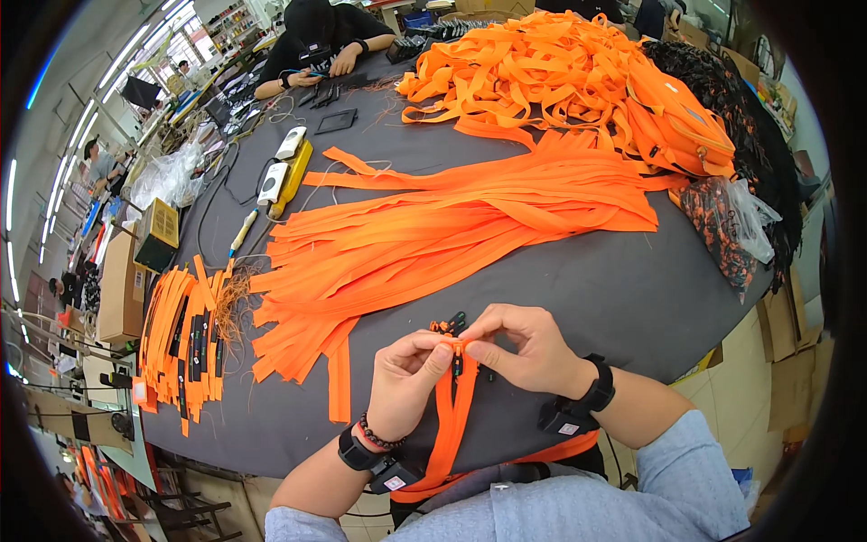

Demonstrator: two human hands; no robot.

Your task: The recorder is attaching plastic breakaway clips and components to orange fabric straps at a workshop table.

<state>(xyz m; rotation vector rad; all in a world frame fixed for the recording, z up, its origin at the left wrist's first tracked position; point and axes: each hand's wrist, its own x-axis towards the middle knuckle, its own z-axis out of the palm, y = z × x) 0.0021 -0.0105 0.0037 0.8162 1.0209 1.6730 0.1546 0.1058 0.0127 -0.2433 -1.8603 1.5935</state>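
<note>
My left hand [405,379] and my right hand [526,350] meet near the table's front edge, both closed in a pinch. Between the fingertips they hold the end of an orange zipper tape [446,429], which hangs in two lengths toward my lap. Small black zipper pulls [456,322] lie just beyond and beneath the fingers; the fingers partly cover them. Whether a slider is on the tape end is too hidden to tell. Beyond my hands, a broad bundle of flat orange zipper tapes [452,226] lies across the table.
A tangled orange heap [533,68] fills the far right, beside a clear bag [722,226] of black-and-orange pieces. Orange and black strips [185,339] lie left, near a yellow power strip [293,178] and a soldering-iron-like tool [242,233]. A co-worker [321,45] sits across the grey table [397,348].
</note>
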